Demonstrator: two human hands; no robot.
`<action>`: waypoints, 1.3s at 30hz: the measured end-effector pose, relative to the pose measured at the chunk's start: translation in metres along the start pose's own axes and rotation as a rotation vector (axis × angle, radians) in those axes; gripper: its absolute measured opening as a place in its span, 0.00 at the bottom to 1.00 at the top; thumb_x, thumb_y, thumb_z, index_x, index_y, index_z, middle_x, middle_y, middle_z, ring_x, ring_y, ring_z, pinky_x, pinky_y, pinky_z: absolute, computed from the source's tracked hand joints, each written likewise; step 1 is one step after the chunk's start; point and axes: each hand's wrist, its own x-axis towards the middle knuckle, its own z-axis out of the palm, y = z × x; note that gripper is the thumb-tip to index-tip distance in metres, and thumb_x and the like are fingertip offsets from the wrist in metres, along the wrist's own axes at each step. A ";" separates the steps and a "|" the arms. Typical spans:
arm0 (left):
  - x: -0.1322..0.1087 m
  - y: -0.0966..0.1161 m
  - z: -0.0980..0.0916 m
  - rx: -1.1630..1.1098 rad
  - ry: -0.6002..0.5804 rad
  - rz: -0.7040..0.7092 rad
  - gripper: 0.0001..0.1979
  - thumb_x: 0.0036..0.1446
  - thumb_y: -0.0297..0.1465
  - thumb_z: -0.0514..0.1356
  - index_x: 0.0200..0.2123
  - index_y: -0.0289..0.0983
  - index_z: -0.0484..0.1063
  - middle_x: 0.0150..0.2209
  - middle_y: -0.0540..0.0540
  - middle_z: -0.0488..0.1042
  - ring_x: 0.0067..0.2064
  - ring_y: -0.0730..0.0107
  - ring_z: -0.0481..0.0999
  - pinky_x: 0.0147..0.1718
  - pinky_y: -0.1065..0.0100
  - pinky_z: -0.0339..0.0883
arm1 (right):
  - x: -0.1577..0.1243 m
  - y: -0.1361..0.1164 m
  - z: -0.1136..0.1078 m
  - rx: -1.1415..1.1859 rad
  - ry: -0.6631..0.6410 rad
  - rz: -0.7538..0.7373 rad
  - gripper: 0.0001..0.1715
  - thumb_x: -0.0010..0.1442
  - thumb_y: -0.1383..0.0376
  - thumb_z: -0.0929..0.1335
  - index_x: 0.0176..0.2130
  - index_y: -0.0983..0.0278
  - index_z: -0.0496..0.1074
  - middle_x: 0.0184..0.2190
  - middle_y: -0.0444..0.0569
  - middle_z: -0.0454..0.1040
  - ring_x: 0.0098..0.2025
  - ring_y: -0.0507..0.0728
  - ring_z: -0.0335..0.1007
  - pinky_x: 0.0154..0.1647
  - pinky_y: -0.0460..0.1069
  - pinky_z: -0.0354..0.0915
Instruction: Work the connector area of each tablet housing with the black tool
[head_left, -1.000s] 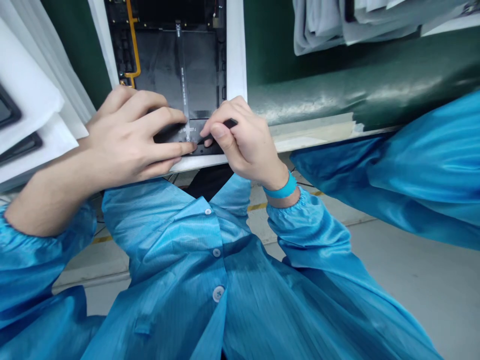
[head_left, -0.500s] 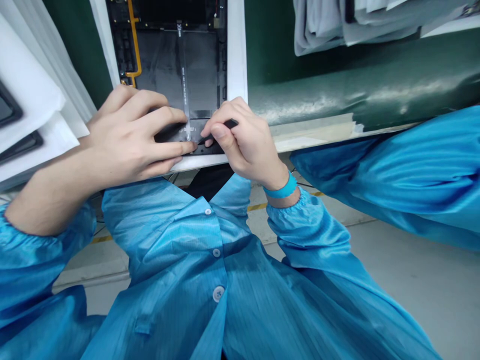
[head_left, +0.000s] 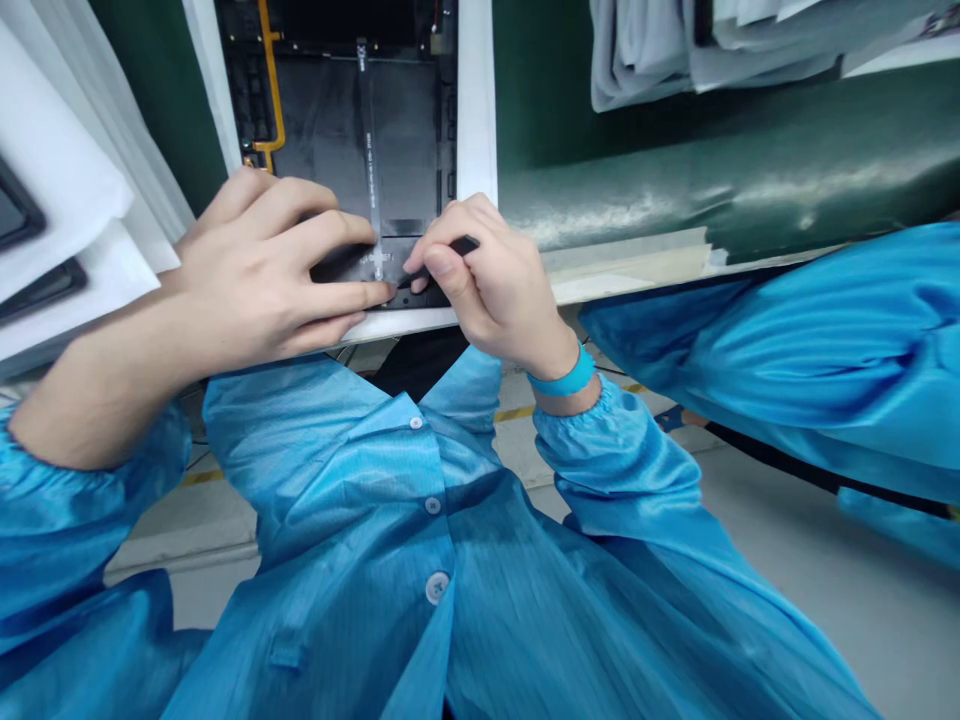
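An opened tablet-like device [head_left: 352,130] lies in a white frame, its dark rear panel showing a yellow flex cable [head_left: 270,100] and a thin pale strip [head_left: 369,150] running lengthwise. My left hand [head_left: 255,270] lies across the device's near end, fingers apart on a black tab [head_left: 360,266]. My right hand [head_left: 487,280], with a blue wristband [head_left: 562,375], pinches a small black pry tool [head_left: 463,245]. The tool's tip sits on the tab beside my left fingertips, partly hidden by my right fingers.
A green mat [head_left: 712,170] with a worn, taped edge runs to the right, under hanging grey cloth [head_left: 675,50]. White foam sheets [head_left: 60,170] holding dark panels stand at left. A blue smock sleeve [head_left: 787,350] fills the right side, above a grey floor [head_left: 825,560].
The view has drifted slightly, and my hands have barely moved. A dark-trousered leg with a foot has come into view at the right, below the blue sleeve.
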 end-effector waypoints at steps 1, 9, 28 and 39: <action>0.000 -0.001 0.000 -0.006 -0.006 -0.006 0.22 0.79 0.48 0.63 0.68 0.51 0.82 0.70 0.41 0.75 0.71 0.37 0.74 0.62 0.36 0.69 | 0.000 0.000 0.000 -0.008 -0.010 0.012 0.27 0.88 0.52 0.55 0.46 0.58 0.75 0.38 0.47 0.78 0.44 0.59 0.77 0.54 0.60 0.75; -0.001 0.002 0.001 -0.003 -0.067 -0.035 0.22 0.78 0.49 0.62 0.66 0.48 0.82 0.71 0.41 0.76 0.70 0.39 0.77 0.61 0.38 0.72 | 0.002 0.005 0.004 -0.019 -0.124 0.095 0.34 0.84 0.41 0.51 0.48 0.55 0.74 0.43 0.50 0.80 0.49 0.63 0.79 0.63 0.66 0.74; 0.005 -0.003 -0.001 -0.080 -0.095 -0.006 0.21 0.76 0.51 0.63 0.61 0.47 0.83 0.71 0.41 0.75 0.72 0.36 0.76 0.63 0.31 0.75 | 0.006 0.000 -0.002 -0.017 -0.076 0.043 0.32 0.87 0.45 0.52 0.47 0.58 0.74 0.41 0.51 0.81 0.45 0.60 0.77 0.55 0.60 0.75; 0.012 0.024 -0.004 0.090 0.081 -0.042 0.12 0.80 0.41 0.61 0.52 0.41 0.81 0.65 0.41 0.78 0.67 0.36 0.80 0.60 0.26 0.77 | 0.005 0.002 0.001 -0.030 -0.129 0.036 0.37 0.87 0.44 0.48 0.50 0.58 0.74 0.44 0.46 0.76 0.50 0.59 0.80 0.62 0.63 0.75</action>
